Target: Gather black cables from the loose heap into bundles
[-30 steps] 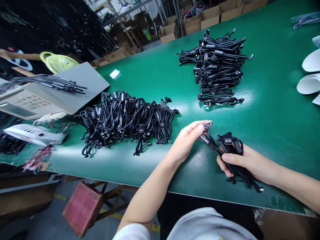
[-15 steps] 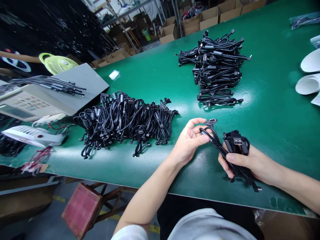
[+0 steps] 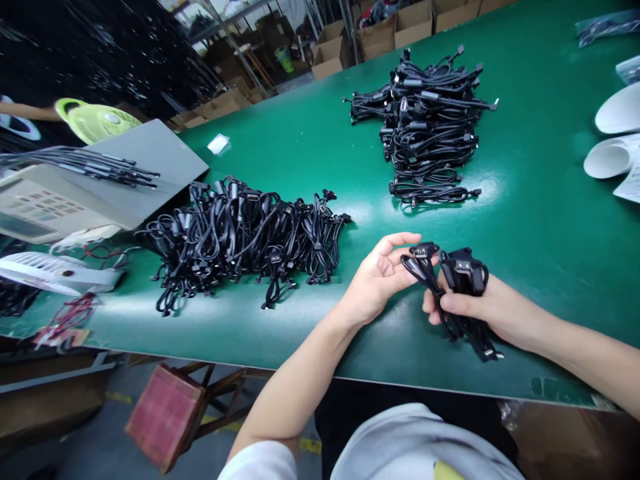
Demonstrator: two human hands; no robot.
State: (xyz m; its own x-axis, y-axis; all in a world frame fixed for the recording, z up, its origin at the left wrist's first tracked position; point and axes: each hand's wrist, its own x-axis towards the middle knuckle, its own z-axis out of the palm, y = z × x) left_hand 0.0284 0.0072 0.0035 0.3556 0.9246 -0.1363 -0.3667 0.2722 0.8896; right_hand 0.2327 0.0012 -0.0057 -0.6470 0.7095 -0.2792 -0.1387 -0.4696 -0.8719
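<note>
My right hand (image 3: pixel 505 313) is closed round a folded bundle of black cables (image 3: pixel 463 270), the thumb lying across them. A metal-faced connector on this bundle faces up, and loose plug ends stick out below the fist. My left hand (image 3: pixel 377 280) has its thumb and fingers at a looped black cable (image 3: pixel 425 272) whose connector (image 3: pixel 423 251) points upward. That cable runs across into the right hand's grip. Some of the left fingertips are hidden behind it. Both hands are above the green table (image 3: pixel 540 267), near its front edge.
A large heap of bundled black cables (image 3: pixel 240 233) lies to the left, and a neater stack of cables (image 3: pixel 430 127) farther back. A grey machine (image 3: pixel 150 167), a white fan (image 3: pixel 60 270) and a green fan (image 3: pixel 100 122) stand at the left. White tubes (image 3: pixel 607 159) lie at the right.
My right hand has risen slightly and moved left with its bundle, closer to my left hand. The looped cable's connector has turned and sits lower against the left fingers.
</note>
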